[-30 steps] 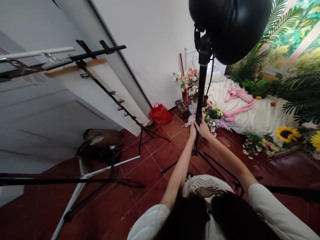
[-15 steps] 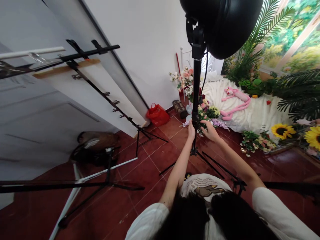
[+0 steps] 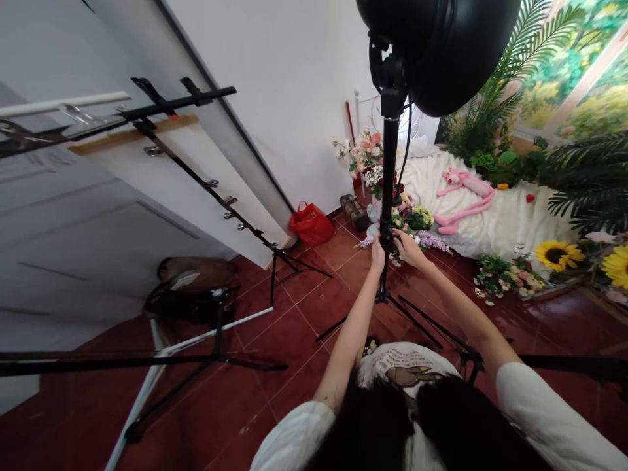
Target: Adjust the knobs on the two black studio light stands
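A black light stand (image 3: 389, 163) rises in front of me, carrying a large black lamp head (image 3: 446, 52) at the top of the view. My left hand (image 3: 378, 256) is closed round the stand's pole at its collar, partly hidden behind the pole. On the other side, my right hand (image 3: 408, 250) has its fingertips pinched at the collar's knob, which is too small to see clearly. A black cable (image 3: 406, 144) hangs beside the upper pole. The stand's legs (image 3: 417, 320) spread on the floor below my hands.
Left stands a backdrop frame with clamps (image 3: 210, 186) and a white board. A red bag (image 3: 313, 224) rests by the wall. Flowers (image 3: 367, 154), a pink plush toy (image 3: 466, 196) on white cloth and sunflowers (image 3: 557, 254) lie right. More stand legs (image 3: 216, 356) cross the tiled floor.
My right hand has moved in closer to the pole, and its fingers have closed at the collar. My left hand stays on the pole. The view has shifted slightly.
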The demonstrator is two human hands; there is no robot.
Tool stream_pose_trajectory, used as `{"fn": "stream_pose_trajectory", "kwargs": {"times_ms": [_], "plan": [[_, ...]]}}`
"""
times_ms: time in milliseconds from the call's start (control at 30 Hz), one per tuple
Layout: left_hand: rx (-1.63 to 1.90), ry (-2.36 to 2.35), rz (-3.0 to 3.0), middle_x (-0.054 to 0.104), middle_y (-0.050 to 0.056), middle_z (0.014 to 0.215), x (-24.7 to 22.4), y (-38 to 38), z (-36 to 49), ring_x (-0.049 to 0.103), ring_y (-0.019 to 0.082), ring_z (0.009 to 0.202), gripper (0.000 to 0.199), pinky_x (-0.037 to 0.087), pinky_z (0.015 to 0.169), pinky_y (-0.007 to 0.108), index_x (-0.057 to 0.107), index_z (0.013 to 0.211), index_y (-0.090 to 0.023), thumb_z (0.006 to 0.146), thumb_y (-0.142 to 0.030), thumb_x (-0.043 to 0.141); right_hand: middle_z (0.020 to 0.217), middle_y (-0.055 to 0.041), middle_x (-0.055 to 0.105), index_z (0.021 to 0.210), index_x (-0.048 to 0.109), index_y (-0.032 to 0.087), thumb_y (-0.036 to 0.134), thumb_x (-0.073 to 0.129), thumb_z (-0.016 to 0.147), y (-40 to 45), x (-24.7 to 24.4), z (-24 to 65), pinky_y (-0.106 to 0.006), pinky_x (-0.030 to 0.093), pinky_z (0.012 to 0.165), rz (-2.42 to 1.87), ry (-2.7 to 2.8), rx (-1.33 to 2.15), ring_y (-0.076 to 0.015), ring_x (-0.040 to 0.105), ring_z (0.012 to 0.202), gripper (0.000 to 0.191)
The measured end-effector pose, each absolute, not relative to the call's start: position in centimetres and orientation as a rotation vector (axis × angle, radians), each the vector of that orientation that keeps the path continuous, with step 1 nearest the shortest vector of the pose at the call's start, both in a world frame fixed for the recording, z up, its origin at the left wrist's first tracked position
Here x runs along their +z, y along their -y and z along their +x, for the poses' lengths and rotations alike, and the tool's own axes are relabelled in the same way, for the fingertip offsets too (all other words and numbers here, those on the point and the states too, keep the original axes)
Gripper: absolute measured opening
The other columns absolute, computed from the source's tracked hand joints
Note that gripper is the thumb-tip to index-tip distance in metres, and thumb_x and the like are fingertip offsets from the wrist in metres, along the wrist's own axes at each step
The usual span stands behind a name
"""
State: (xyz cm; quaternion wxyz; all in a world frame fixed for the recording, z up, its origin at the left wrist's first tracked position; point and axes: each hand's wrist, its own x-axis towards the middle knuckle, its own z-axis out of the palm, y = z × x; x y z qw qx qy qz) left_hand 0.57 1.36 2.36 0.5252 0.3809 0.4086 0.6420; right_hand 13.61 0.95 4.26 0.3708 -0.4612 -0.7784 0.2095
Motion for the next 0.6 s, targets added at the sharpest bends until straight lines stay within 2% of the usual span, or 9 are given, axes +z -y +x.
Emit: {"fn": "stream_pose_trajectory", "kwargs": {"times_ms": [133, 233, 367, 467, 600], "plan": [[1.561, -0.946, 0.919, 0.073, 0.007, 0.097, 2.2, -1.3, 0.6, 0.066, 0.020, 0.105, 0.065, 0.045, 0.105, 0.038, 0.069, 0.094, -0.020, 0.091, -0.070, 0.027, 0.114, -0.0104, 0.067, 0.136, 0.050, 0.018, 0.040, 0.029, 0.101, -2.3, 4.0, 14.0, -0.040, 0.043, 0.103, -1.242, 1.837, 0.735, -0.0220, 0.060, 0.109, 0.047], [1.570, -0.938, 0.918, 0.073, 0.006, 0.095, 2.1, -1.3, 0.6, 0.067, 0.020, 0.103, 0.065, 0.046, 0.105, 0.038, 0.069, 0.094, -0.021, 0.091, -0.070, 0.028, 0.106, -0.0080, 0.065, 0.132, 0.051, 0.018, 0.042, 0.033, 0.099, -2.9, 3.7, 14.1, -0.035, 0.044, 0.098, -1.215, 1.755, 0.838, -0.0197, 0.059, 0.102, 0.045], [1.578, -0.928, 0.904, 0.073, 0.006, 0.095, 1.9, -1.4, 0.8, 0.067, 0.019, 0.101, 0.064, 0.047, 0.105, 0.039, 0.069, 0.096, -0.021, 0.090, -0.071, 0.029, 0.085, -0.0021, 0.058, 0.122, 0.054, 0.019, 0.047, 0.042, 0.096, -3.4, 3.6, 13.6, -0.029, 0.046, 0.082, -1.201, 1.645, 0.906, -0.0163, 0.056, 0.082, 0.040], [1.584, -0.928, 0.895, 0.073, 0.006, 0.096, 1.7, -1.6, 0.8, 0.067, 0.019, 0.102, 0.065, 0.047, 0.105, 0.038, 0.069, 0.097, -0.020, 0.090, -0.071, 0.029, 0.070, 0.0037, 0.048, 0.113, 0.055, 0.021, 0.049, 0.045, 0.094, -3.8, 3.8, 13.2, -0.025, 0.044, 0.066, -1.264, 1.577, 0.920, -0.0135, 0.049, 0.065, 0.035], [1.581, -0.927, 0.897, 0.072, 0.006, 0.100, 1.3, -1.8, 0.8, 0.066, 0.019, 0.102, 0.064, 0.046, 0.105, 0.038, 0.068, 0.097, -0.021, 0.090, -0.072, 0.030, 0.063, 0.0060, 0.046, 0.104, 0.057, 0.022, 0.048, 0.054, 0.090, -4.5, 4.5, 12.8, -0.022, 0.042, 0.057, -1.402, 1.564, 0.946, -0.0119, 0.046, 0.057, 0.029]]}}
